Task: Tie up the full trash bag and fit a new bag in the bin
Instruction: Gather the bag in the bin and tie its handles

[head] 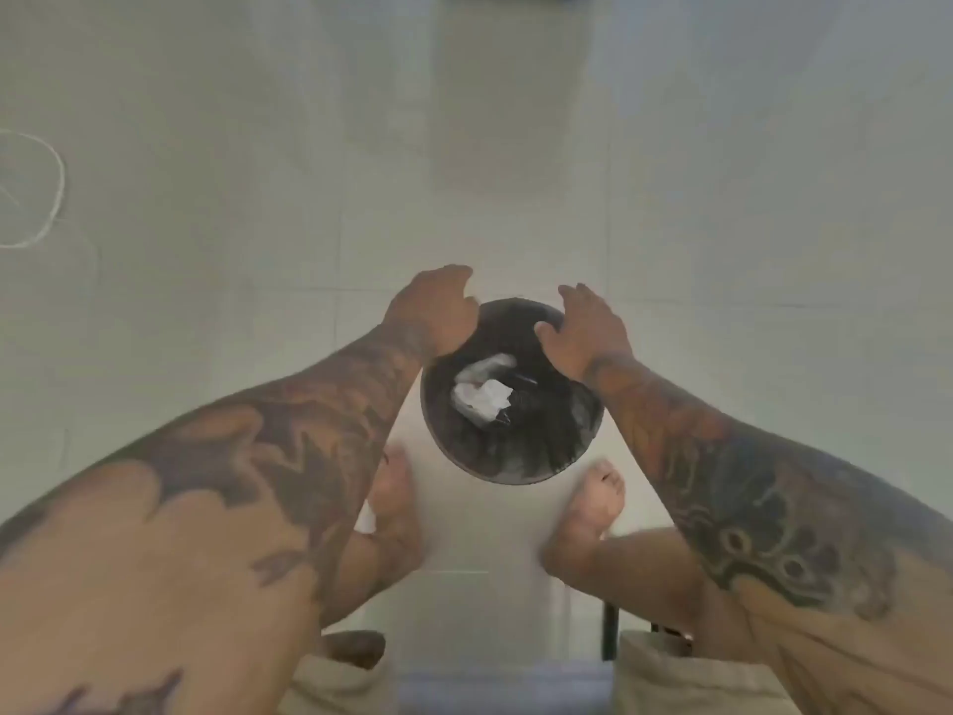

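Note:
A round dark bin (pixel 515 474) stands on the floor between my feet, lined with a black trash bag (pixel 562 436). White crumpled paper (pixel 482 392) lies inside the bag. My left hand (pixel 436 309) is at the far left of the bin's rim, fingers curled over the edge. My right hand (pixel 585 330) rests on the far right of the rim with its fingers spread apart. The picture is blurred, so I cannot tell whether either hand has hold of the bag's edge.
Pale floor tiles (pixel 464 147) surround the bin. My bare feet (pixel 595 503) stand just behind the bin on either side. A thin white cord (pixel 51 198) loops on the floor at the far left. A dark thin upright bar (pixel 609 632) shows near my right leg.

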